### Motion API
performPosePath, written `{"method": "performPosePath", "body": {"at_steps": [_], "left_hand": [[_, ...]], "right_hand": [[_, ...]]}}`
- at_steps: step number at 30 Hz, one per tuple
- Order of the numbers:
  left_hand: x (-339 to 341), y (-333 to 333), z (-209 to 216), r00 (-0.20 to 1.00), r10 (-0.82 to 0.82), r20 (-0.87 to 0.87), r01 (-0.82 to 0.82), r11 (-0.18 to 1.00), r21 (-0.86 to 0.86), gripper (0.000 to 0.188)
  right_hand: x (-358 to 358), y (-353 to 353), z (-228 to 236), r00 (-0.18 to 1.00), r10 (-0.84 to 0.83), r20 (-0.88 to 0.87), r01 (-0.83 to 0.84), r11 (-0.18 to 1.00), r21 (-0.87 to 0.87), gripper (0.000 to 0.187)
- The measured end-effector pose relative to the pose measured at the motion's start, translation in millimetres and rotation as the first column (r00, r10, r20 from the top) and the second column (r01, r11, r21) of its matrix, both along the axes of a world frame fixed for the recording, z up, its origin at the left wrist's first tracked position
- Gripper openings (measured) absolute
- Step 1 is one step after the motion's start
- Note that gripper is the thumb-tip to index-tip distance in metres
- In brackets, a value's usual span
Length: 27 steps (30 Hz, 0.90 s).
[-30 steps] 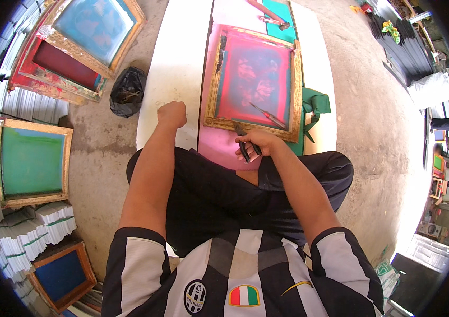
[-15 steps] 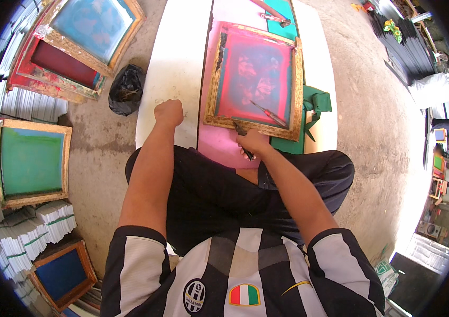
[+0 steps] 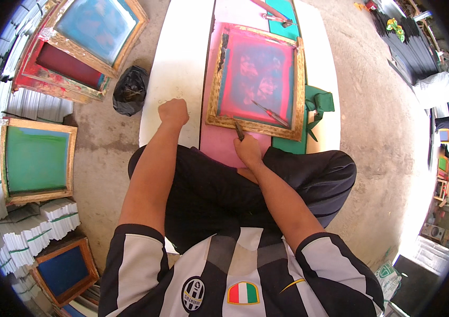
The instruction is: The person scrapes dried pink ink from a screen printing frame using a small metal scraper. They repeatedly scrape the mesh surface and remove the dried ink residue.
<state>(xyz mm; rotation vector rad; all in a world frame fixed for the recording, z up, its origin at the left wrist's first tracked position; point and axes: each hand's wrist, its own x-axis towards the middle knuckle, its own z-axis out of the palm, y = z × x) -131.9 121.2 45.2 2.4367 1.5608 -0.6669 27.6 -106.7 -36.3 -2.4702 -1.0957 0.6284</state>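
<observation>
My right hand [image 3: 249, 150] is closed round a pair of dark pliers [image 3: 239, 129], their jaws at the near edge of a wooden screen-printing frame [image 3: 253, 129]. Its mesh is pink with a blue-grey middle, and a screwdriver [image 3: 271, 112] with a red handle lies across the lower right part. To the left, my left hand [image 3: 174, 112] makes a fist over the white tabletop [image 3: 174, 63]; what it holds, if anything, is hidden. Small thin bits [image 3: 167, 100] are scattered just beyond the fist.
A hammer [image 3: 282, 20] lies at the table's far end. Green cloth or strap [image 3: 318, 100] sits right of the frame. On the floor at left are a black plastic bag [image 3: 130, 90], a green-mesh frame [image 3: 36, 161], a blue-mesh frame [image 3: 95, 29] and paper stacks [image 3: 29, 232].
My right hand has turned and drawn slightly toward me and left, so the pliers now point more steeply and their handles are hidden. My left fist stays nearly in place.
</observation>
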Motion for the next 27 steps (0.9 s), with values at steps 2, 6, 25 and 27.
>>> {"method": "performPosePath", "body": {"at_steps": [2, 6, 25, 27], "left_hand": [[5.9, -6.0, 6.5, 0.986, -0.149, 0.073, 0.152, 0.988, -0.041, 0.026], [20.1, -27.0, 11.3, 0.828, -0.41, 0.382, 0.474, 0.876, -0.087, 0.025], [26.2, -25.8, 16.8, 0.738, -0.618, 0.272, 0.634, 0.773, 0.035, 0.014], [24.4, -19.5, 13.5, 0.847, -0.493, 0.199, 0.491, 0.869, 0.061, 0.014]], "right_hand": [[-1.0, 0.6, 7.3, 0.991, -0.038, -0.125, 0.041, 0.999, 0.021, 0.038], [1.3, -7.7, 4.8, 0.936, 0.039, -0.35, -0.044, 0.999, -0.006, 0.033], [7.6, 13.6, 43.4, 0.445, -0.004, -0.896, -0.132, 0.989, -0.07, 0.032], [25.1, 10.2, 33.8, 0.463, -0.04, -0.886, -0.137, 0.984, -0.116, 0.03]]}}
